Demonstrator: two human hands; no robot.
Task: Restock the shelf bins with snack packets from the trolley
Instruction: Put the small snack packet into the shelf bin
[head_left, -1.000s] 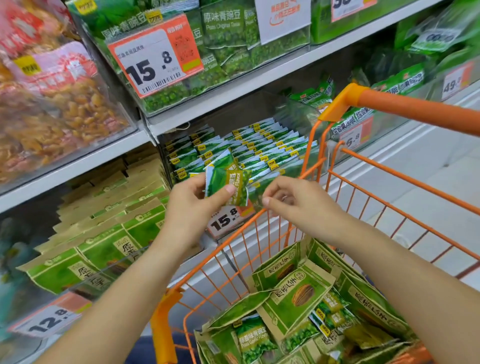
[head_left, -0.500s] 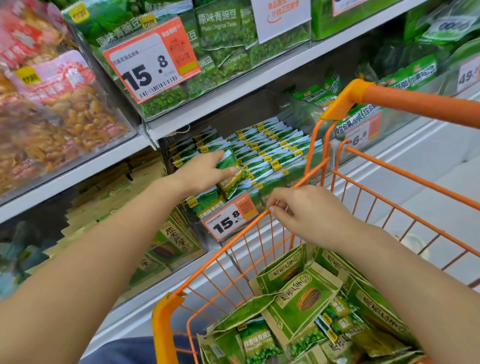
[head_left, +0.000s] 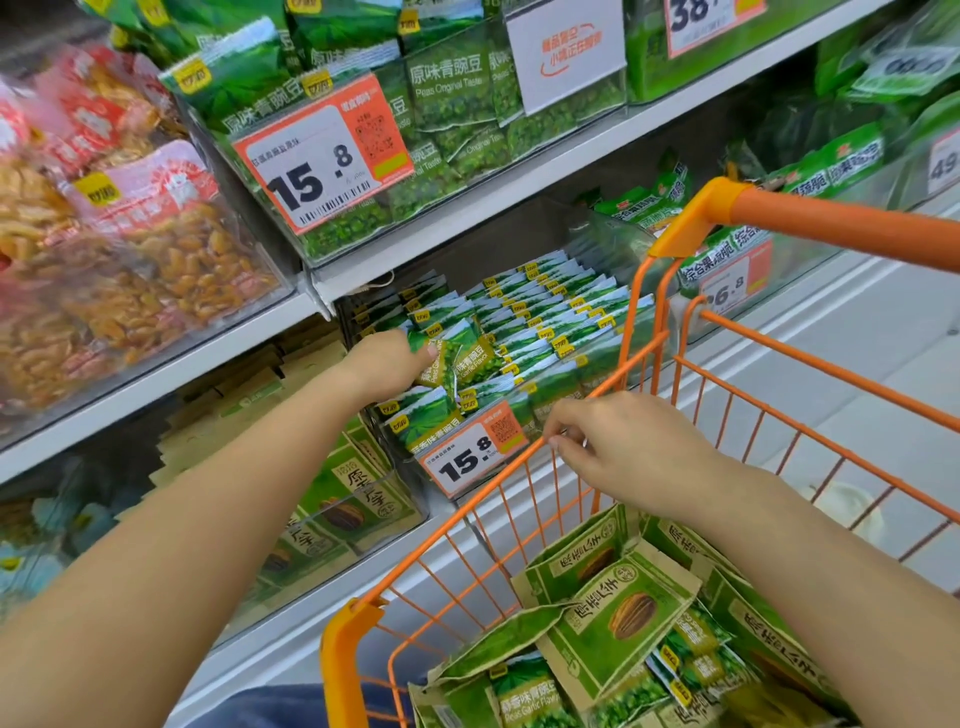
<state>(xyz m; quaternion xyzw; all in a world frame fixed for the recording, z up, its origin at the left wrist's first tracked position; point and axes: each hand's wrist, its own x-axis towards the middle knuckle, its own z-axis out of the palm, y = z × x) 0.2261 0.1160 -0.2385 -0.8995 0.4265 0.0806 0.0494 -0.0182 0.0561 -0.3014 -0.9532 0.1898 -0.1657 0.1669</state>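
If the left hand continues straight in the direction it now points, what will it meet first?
Most likely the rows of small green pea packets standing in the shelf bin. The left hand already holds a garlic pea packet right over them, pointing into the bin; the exact depth is unclear.

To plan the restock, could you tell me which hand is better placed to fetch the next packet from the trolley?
Probably the right hand: it rests at the trolley rim; the left hand grips a pea packet.

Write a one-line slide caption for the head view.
Left hand sets a garlic pea packet into the shelf bin; right hand rests on the orange trolley rim.
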